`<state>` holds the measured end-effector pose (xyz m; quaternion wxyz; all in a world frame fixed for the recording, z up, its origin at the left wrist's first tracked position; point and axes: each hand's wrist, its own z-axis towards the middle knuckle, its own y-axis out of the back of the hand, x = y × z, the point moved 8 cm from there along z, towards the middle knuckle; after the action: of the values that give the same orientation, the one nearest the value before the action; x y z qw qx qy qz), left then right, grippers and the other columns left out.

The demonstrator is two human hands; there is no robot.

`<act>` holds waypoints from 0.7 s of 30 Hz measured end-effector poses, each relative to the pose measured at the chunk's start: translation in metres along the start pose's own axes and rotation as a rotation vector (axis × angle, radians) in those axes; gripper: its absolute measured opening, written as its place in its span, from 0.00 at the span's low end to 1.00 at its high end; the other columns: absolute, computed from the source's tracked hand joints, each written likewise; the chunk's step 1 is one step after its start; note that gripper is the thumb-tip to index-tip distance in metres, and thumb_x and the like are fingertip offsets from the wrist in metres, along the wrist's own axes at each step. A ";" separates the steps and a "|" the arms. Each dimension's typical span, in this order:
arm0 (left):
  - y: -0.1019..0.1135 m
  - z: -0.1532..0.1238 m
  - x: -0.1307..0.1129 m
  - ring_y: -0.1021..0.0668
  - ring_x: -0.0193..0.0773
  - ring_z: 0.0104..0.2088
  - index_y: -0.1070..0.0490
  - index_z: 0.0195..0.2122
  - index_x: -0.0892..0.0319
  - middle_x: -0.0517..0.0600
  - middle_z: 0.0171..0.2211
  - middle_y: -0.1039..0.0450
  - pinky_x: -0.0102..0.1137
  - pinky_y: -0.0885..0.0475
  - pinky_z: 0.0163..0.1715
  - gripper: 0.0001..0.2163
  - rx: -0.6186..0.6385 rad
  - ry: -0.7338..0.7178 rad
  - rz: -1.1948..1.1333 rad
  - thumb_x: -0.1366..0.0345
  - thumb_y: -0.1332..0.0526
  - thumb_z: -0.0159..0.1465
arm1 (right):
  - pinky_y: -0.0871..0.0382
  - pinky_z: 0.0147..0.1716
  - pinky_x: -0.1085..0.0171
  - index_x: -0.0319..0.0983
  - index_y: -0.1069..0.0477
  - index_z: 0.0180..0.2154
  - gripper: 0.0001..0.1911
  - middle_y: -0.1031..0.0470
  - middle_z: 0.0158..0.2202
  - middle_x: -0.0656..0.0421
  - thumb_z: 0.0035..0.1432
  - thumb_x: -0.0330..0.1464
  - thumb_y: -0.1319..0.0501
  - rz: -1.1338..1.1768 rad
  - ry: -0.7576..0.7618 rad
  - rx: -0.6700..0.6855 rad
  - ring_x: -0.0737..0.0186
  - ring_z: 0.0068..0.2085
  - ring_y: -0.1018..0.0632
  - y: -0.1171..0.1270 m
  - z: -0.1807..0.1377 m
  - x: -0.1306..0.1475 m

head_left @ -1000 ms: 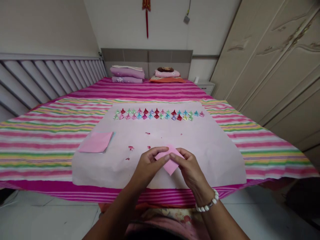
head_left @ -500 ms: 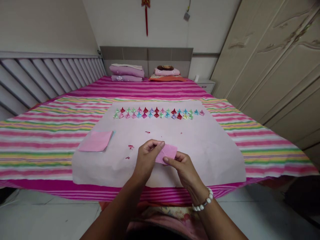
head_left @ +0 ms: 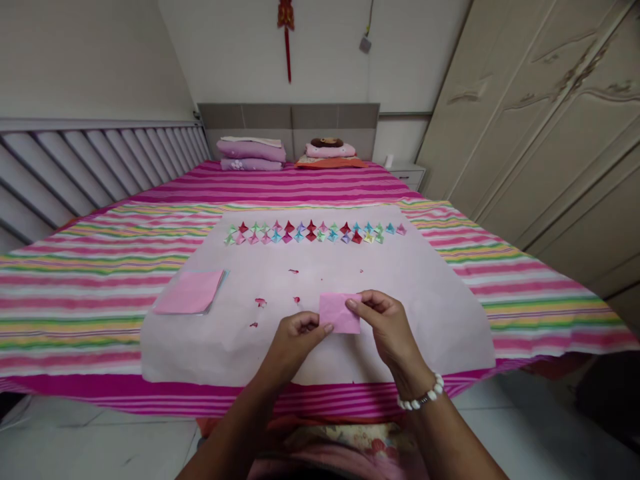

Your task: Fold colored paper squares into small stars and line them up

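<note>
Both my hands hold one small pink paper square (head_left: 340, 313) just above a large pale sheet (head_left: 430, 300) spread on the bed. My left hand (head_left: 295, 340) pinches the square's lower left corner. My right hand (head_left: 385, 327) pinches its right edge, and a white bead bracelet sits on that wrist. The paper faces me nearly flat, with faint creases across it.
A stack of pink paper squares (head_left: 190, 292) lies left of my hands on the sheet. A row of several small folded paper shapes (head_left: 315, 231) runs along the sheet's far side. Tiny red scraps (head_left: 261, 302) dot the middle. The striped bedspread (head_left: 75, 267), pillows (head_left: 250, 152) and wardrobe (head_left: 550, 133) surround it.
The pink paper has gone from a tilted, half-folded position to an upright, nearly flat square. My left hand dropped to its lower corner; my right hand moved up to its right edge.
</note>
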<state>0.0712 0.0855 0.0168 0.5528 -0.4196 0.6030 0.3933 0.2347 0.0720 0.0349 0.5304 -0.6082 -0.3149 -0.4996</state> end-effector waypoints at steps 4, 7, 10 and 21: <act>-0.003 0.000 -0.012 0.33 0.31 0.25 0.27 0.23 0.60 0.43 0.20 0.34 0.26 0.40 0.27 0.09 -0.058 -0.068 -0.045 0.60 0.34 0.55 | 0.32 0.31 0.64 0.39 0.22 0.28 0.09 0.23 0.25 0.60 0.41 0.34 0.27 -0.004 -0.004 0.106 0.64 0.28 0.27 -0.013 -0.007 -0.004; -0.008 0.001 -0.012 0.28 0.34 0.28 0.27 0.25 0.60 0.44 0.22 0.31 0.28 0.35 0.32 0.09 -0.048 -0.093 -0.084 0.60 0.35 0.56 | 0.31 0.34 0.63 0.39 0.22 0.28 0.09 0.23 0.26 0.59 0.42 0.34 0.27 -0.016 -0.007 0.132 0.62 0.30 0.26 -0.015 -0.011 -0.010; -0.007 0.003 -0.011 0.25 0.40 0.37 0.26 0.36 0.60 0.50 0.33 0.25 0.32 0.33 0.38 0.09 -0.026 -0.138 -0.036 0.61 0.35 0.57 | 0.34 0.31 0.65 0.38 0.23 0.26 0.07 0.26 0.23 0.61 0.46 0.35 0.29 -0.095 0.055 0.118 0.64 0.28 0.28 -0.009 -0.011 -0.009; 0.000 -0.013 -0.078 0.33 0.44 0.57 0.28 0.39 0.56 0.55 0.53 0.36 0.41 0.38 0.55 0.09 -0.143 -0.688 0.424 0.71 0.34 0.57 | 0.35 0.29 0.65 0.40 0.23 0.29 0.03 0.26 0.26 0.61 0.51 0.33 0.33 -0.257 0.194 0.165 0.64 0.28 0.28 -0.008 -0.013 0.000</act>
<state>0.0697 0.0788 0.0958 0.5984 -0.1675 0.4273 0.6568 0.2240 0.0615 0.0362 0.5380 -0.4663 -0.3773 -0.5922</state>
